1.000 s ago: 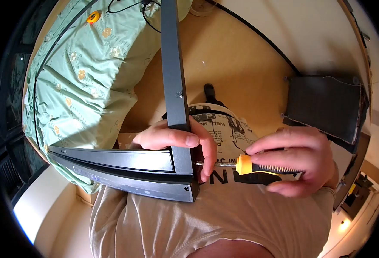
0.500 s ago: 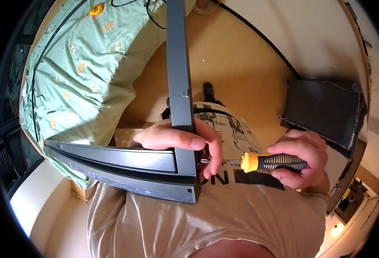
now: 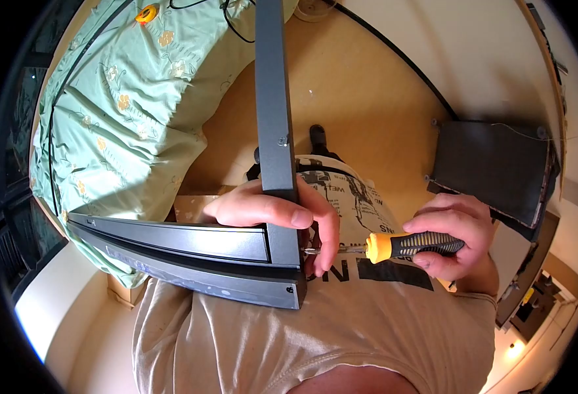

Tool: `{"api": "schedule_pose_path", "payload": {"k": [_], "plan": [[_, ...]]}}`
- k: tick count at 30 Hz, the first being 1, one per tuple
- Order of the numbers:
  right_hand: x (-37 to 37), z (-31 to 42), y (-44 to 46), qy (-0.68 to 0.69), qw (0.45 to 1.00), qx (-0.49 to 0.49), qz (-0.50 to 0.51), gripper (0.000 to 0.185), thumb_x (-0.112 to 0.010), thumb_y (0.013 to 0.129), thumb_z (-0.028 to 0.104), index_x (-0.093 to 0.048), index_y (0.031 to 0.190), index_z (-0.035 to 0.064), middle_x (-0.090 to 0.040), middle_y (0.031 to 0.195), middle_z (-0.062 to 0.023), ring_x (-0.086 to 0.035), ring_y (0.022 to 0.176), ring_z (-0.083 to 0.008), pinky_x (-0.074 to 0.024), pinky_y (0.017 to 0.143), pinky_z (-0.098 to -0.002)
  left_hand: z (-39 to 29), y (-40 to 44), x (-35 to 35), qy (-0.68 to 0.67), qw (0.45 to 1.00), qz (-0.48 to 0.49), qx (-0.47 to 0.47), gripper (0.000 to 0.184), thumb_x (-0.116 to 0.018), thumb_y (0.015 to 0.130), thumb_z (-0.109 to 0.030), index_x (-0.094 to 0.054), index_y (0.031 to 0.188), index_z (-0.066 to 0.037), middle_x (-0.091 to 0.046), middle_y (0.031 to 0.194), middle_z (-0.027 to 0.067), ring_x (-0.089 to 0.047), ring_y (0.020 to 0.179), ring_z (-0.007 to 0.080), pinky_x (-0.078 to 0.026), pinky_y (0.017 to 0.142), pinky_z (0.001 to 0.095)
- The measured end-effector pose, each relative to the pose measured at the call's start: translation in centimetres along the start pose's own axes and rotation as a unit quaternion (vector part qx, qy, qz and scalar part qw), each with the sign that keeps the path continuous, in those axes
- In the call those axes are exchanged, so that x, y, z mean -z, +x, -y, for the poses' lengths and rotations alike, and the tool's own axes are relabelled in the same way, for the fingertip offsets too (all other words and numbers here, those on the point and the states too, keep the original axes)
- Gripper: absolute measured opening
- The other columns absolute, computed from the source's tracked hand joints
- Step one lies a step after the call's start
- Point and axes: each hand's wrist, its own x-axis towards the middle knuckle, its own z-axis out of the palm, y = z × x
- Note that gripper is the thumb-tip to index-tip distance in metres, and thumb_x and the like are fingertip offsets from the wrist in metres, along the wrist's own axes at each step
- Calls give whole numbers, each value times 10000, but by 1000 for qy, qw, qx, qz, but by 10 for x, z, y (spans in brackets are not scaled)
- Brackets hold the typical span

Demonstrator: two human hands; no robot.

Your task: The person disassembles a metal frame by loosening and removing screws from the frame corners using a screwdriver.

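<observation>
My right hand (image 3: 456, 236) is closed around the black-and-yellow handle of a screwdriver (image 3: 381, 248), which lies roughly level and points left. Its shaft passes behind a finger of my left hand, and the tip meets the side of a dark grey metal frame (image 3: 277, 98) close to its corner. At that corner, my left hand (image 3: 269, 210) wraps around the upright bar, with curled fingers beside the screwdriver tip. A small screw head seems to be at the tip, but the fingers partly hide it. The frame's lower bars run left from the corner, against my shirt.
To the left spreads a pale green flowered cloth (image 3: 138, 118) with an orange tape measure (image 3: 147, 14) and black cables at its top. A dark panel-like object (image 3: 492, 171) stands at the right. Wooden-coloured floor (image 3: 361, 98) lies beyond my feet.
My right hand and the screwdriver have shifted slightly left, bringing the tip closer to the frame's side. My left hand keeps its place on the bar.
</observation>
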Motion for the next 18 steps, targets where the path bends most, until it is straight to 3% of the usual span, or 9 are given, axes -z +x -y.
{"api": "schedule_pose_path", "payload": {"k": [5, 10, 18], "plan": [[0, 5, -2, -116, 989, 88, -9, 329, -826, 681, 178, -721, 952, 24, -646, 748, -83, -608, 542, -159, -450, 469, -247, -1, 0, 0, 2, 1000, -1, 7, 529, -443, 941, -393, -688, 905, 74, -681, 833, 187, -631, 777, 287, -471, 730, 346], [-1, 3, -2, -124, 989, 75, -18, 354, -842, 662, 198, -722, 950, 33, -632, 736, -70, -593, 532, -153, -430, 452, -251, -2, -1, 0, 12, 1000, -8, 17, 517, -447, 938, -386, -685, 887, 69, -682, 831, 177, -626, 771, 278, -467, 719, 341], [2, 0, 1, -119, 982, 145, 7, 421, -866, 652, 196, -703, 1007, 39, -630, 850, -77, -581, 576, -158, -445, 483, -262, -3, 0, 1, 17, 1000, 9, 11, 517, -443, 935, -379, -689, 915, 75, -689, 860, 191, -632, 787, 285, -475, 743, 346]]}}
